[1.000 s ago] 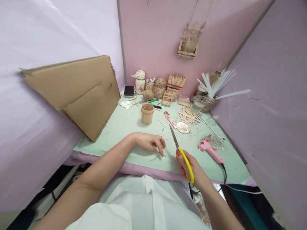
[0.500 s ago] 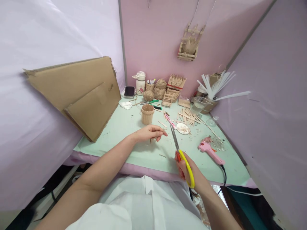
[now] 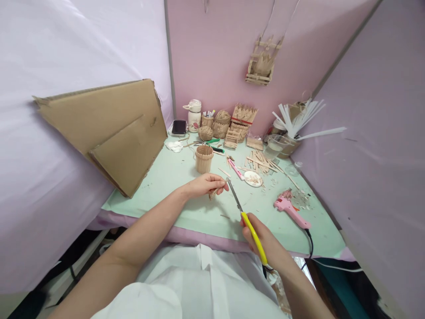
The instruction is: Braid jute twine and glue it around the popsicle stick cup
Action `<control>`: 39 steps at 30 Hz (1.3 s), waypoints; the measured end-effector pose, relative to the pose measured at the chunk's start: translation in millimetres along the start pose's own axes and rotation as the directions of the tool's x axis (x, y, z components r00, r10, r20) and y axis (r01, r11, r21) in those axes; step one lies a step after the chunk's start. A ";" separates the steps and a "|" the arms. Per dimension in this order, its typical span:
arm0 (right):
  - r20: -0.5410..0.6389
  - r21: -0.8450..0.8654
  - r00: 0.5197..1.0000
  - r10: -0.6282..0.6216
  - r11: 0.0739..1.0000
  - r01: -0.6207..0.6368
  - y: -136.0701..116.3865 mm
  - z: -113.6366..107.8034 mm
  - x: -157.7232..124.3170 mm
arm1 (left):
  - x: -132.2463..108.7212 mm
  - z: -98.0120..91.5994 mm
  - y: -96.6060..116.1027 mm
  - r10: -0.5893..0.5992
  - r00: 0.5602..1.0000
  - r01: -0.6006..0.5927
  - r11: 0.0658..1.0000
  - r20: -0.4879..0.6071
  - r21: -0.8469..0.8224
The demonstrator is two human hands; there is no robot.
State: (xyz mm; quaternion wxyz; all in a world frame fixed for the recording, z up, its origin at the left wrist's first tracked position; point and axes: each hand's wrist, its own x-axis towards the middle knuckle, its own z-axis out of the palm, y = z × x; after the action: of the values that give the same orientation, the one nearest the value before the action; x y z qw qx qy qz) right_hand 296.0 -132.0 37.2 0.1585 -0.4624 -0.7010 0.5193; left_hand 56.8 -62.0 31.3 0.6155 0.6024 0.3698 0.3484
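Note:
Thumb and fingers of my left hand (image 3: pixel 211 182) are closed on a small bundle of tan twine (image 3: pixel 213 194), which shows below the fingers and is mostly hidden by them. My right hand (image 3: pixel 257 232) grips a pair of scissors (image 3: pixel 250 228) with yellow and red handles. The scissor blades point away to the left, their tips right at the left fingertips. Whether they touch the twine is too small to tell. Just beyond my left hand stands a round wooden-stick cup (image 3: pixel 203 159), upright on the pale green table (image 3: pixel 186 212).
A pink glue gun (image 3: pixel 292 212) lies at the right, its cord running off the front edge. Behind are a pink cutter (image 3: pixel 236 169), a white dish (image 3: pixel 253 178), loose wooden sticks (image 3: pixel 260 161) and a twine ball (image 3: pixel 206 133). Cardboard sheets (image 3: pixel 129 137) lean at the left.
My right hand has swung the scissors to the left, bringing the tips to the left fingertips, and the blades look closer together. My left hand has barely moved.

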 end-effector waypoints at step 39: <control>-0.336 -0.189 0.940 -0.065 0.982 0.001 9.5 -49.6 -2.0 | -2.9 1.2 4.0 -0.108 0.990 0.102 0.992 0.092 0.070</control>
State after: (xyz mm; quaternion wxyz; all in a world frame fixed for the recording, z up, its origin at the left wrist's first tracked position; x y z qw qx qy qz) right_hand 336.5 -104.5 49.8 0.2423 -0.5461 -0.7160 0.3610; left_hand 56.5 -65.0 35.5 0.6302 0.6178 0.3822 0.2741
